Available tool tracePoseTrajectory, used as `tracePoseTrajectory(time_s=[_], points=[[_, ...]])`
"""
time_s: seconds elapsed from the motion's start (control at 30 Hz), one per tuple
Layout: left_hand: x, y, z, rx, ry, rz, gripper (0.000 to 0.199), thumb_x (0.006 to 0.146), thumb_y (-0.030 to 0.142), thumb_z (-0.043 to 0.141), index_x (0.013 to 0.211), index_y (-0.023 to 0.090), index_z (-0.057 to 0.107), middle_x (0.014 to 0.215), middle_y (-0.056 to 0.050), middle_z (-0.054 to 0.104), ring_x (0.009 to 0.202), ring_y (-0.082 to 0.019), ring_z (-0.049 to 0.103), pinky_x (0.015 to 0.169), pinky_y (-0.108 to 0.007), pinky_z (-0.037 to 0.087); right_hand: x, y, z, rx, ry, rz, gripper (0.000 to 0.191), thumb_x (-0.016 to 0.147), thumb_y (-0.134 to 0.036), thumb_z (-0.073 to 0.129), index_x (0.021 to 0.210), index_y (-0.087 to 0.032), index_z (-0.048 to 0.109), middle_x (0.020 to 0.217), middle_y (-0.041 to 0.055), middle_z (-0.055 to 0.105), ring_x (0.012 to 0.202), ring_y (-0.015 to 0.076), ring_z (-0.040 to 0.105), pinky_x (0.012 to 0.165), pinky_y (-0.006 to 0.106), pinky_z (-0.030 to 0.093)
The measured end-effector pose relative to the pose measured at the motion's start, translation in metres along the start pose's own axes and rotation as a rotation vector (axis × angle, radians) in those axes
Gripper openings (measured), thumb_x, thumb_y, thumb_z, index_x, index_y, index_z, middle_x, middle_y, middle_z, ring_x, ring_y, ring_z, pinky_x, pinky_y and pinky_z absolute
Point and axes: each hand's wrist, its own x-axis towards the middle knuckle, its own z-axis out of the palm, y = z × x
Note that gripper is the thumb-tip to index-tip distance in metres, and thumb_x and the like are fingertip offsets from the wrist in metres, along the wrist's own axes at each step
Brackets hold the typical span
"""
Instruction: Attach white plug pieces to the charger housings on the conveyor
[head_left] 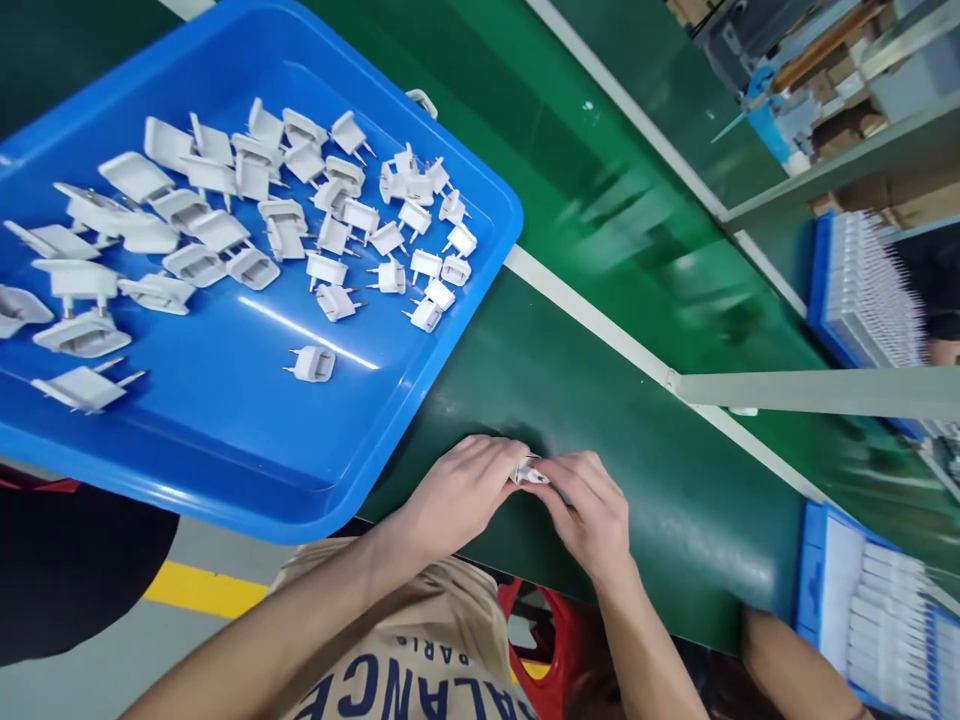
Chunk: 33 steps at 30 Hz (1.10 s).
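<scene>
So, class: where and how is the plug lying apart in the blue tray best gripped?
Probably by the wide body of the plug, pinched from above; its thin prongs point left in the picture, and no other plug crowds it.

Both the left hand (461, 495) and right hand (589, 505) hold a small white plug (531, 471).

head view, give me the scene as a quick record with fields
left hand: on a small white plug piece
left hand position: in front of the person's torso
right hand: at the same piece, fingertips on it
tray: blue, wide, left of the hands
tray contents: many loose white plug parts, with metal pins
work surface: dark green
</scene>
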Motion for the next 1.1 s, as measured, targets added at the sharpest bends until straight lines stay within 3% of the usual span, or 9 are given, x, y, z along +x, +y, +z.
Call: tracePoseTrajectory(time_s=[0.3,0.53,0.67,0.73,0.8,0.87,0.93,1.0,1.1], points=[[0.003,0.001,0.0,-0.01,0.021,0.029,0.017,0.105,0.017,0.052,0.121,0.018,0.057,0.114,-0.009,0.075,0.102,-0.022,0.074,0.094,-0.039,0.058,0.002,0.004,0.001,-0.101,-0.094,-0.076,0.014,0.104,-0.017,0.061,0.115,-0.023,0.068,0.092,0.0061,0.073,0.08,0.0204,0.058,0.071,0.036,0.048],[-0.001,-0.002,0.004,-0.011,0.036,0.006,0.018,0.107,0.027,0.052,0.122,0.019,0.059,0.115,-0.009,0.075,0.105,-0.022,0.072,0.095,-0.039,0.056,0.003,0.005,0.002,-0.116,-0.162,-0.085,0.02,0.108,-0.019,0.051,0.098,-0.018,0.069,0.085,0.007,0.067,0.076,0.0202,0.049,0.07,0.036,0.039],[-0.001,0.001,0.002,0.055,0.036,0.042,0.023,0.106,0.035,0.055,0.124,0.022,0.061,0.12,-0.007,0.074,0.111,-0.022,0.071,0.098,-0.037,0.055,0.002,-0.002,0.004,-0.11,-0.164,-0.056,0.031,0.111,-0.023,0.044,0.094,-0.019,0.07,0.083,0.0067,0.064,0.077,0.0201,0.051,0.073,0.035,0.041],[0.002,0.006,0.0,0.086,0.066,0.073,0.023,0.106,0.037,0.055,0.121,0.022,0.063,0.118,-0.007,0.075,0.107,-0.023,0.072,0.094,-0.036,0.056,0.001,0.0,-0.001,-0.12,-0.17,-0.041,0.027,0.11,-0.033,0.05,0.097,-0.022,0.071,0.085,0.0046,0.066,0.078,0.0185,0.056,0.076,0.031,0.045],[0.004,0.011,-0.001,0.101,0.104,0.113,0.024,0.107,0.039,0.053,0.117,0.021,0.066,0.112,-0.007,0.077,0.1,-0.023,0.074,0.088,-0.035,0.058,-0.001,0.015,-0.018,-0.169,-0.155,0.02,0.025,0.103,-0.049,0.063,0.104,-0.026,0.072,0.087,0.001,0.068,0.079,0.0165,0.061,0.075,0.028,0.049],[0.006,0.011,0.0,0.095,0.128,0.134,0.024,0.106,0.041,0.055,0.114,0.023,0.069,0.109,-0.005,0.079,0.096,-0.023,0.076,0.083,-0.033,0.059,-0.007,0.045,-0.051,-0.277,-0.063,0.188,0.032,0.1,-0.055,0.064,0.111,-0.026,0.071,0.088,-0.0007,0.069,0.076,0.0153,0.063,0.073,0.026,0.052],[0.005,0.005,0.003,0.07,0.124,0.094,0.024,0.103,0.045,0.058,0.113,0.027,0.071,0.111,-0.002,0.079,0.098,-0.022,0.077,0.082,-0.03,0.06,-0.019,0.081,-0.097,-0.426,0.113,0.443,0.033,0.107,-0.048,0.055,0.117,-0.02,0.068,0.091,0.0017,0.07,0.077,0.0158,0.065,0.074,0.029,0.055],[0.004,0.0,0.007,0.036,0.108,0.023,0.025,0.1,0.048,0.061,0.113,0.029,0.073,0.113,0.0,0.079,0.101,-0.021,0.077,0.082,-0.029,0.061,-0.033,0.114,-0.147,-0.562,0.293,0.683,0.032,0.108,-0.042,0.055,0.124,-0.016,0.064,0.107,0.0064,0.07,0.089,0.0188,0.068,0.081,0.037,0.058],[0.006,0.002,0.015,-0.024,0.082,-0.09,0.022,0.098,0.042,0.064,0.115,0.03,0.072,0.115,0.0,0.078,0.104,-0.022,0.076,0.087,-0.03,0.062,-0.044,0.146,-0.198,-0.653,0.414,0.893,0.038,0.102,-0.042,0.065,0.132,-0.017,0.062,0.13,0.0102,0.065,0.11,0.0248,0.067,0.094,0.047,0.058]])
